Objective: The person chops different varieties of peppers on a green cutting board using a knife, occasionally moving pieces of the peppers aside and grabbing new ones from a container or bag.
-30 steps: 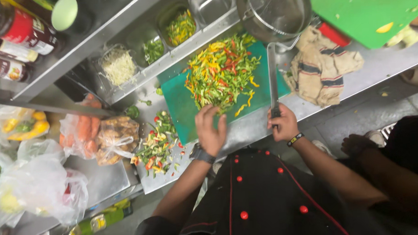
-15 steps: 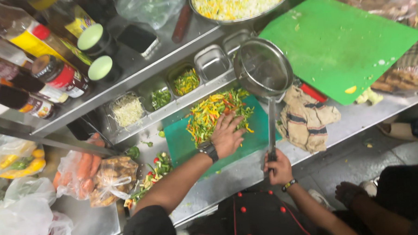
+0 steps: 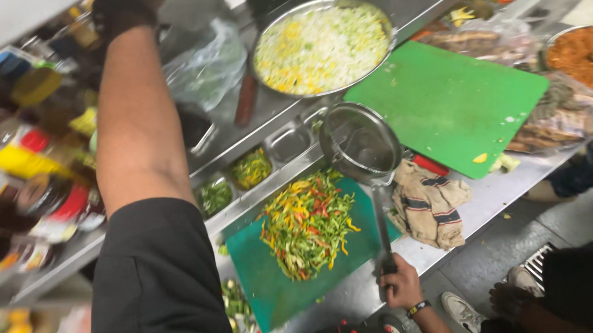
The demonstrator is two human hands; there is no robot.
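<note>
My right hand (image 3: 399, 284) grips the long handle of a round metal strainer (image 3: 361, 141), whose bowl hangs over the far edge of a green cutting board (image 3: 268, 285). A heap of sliced red, yellow and green peppers (image 3: 305, 222) lies on that board. My left arm in a black sleeve reaches up and away. My left hand (image 3: 121, 10) looks dark at the top of the view, among bottles on the shelf. Its fingers are not clear.
A big steel pan of chopped vegetables (image 3: 322, 44) sits beside a second green board (image 3: 445, 102). A striped cloth (image 3: 429, 204) lies right of the peppers. Steel inserts hold greens (image 3: 250, 168). Sauce bottles (image 3: 40, 162) crowd the left shelf. Another person's shoe (image 3: 462, 312) is at lower right.
My left hand has left the pepper heap and risen to the shelf at the upper left. My right hand still holds the strainer handle. The view has tilted towards the back of the counter.
</note>
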